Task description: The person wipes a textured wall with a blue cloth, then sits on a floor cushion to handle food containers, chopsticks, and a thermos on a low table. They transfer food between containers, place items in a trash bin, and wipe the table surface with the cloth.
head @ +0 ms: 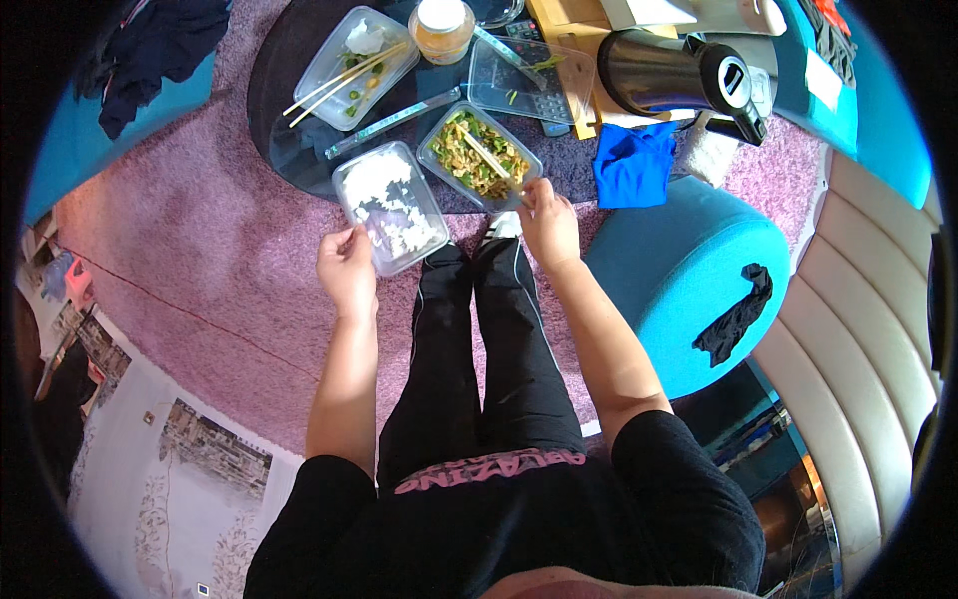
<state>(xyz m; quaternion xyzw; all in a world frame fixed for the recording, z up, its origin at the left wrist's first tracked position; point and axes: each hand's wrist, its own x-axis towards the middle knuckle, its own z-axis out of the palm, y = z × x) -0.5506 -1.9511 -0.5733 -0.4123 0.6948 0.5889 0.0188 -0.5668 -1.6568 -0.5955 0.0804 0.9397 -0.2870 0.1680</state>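
My left hand point(348, 266) pinches the near left rim of a clear plastic container of white rice point(385, 183). That container reaches past the table edge above my legs. My right hand point(550, 224) has its fingertips closed at the near right corner of a second plastic container point(428, 153), which holds a mix of chopped green vegetables and brownish pieces point(471, 161). A pair of wooden chopsticks point(483, 152) lies across this food, pointing towards my right fingers. Whether those fingers also touch the chopsticks is unclear.
The dark oval table point(273, 90) also bears a used container point(329, 71) with chopsticks, a jar point(441, 34), a clear lid point(498, 78), a chopstick wrapper point(393, 123) and a steel kettle point(651, 75). Blue cloth point(635, 165) hangs near a turquoise stool point(688, 262) with black fabric on it.
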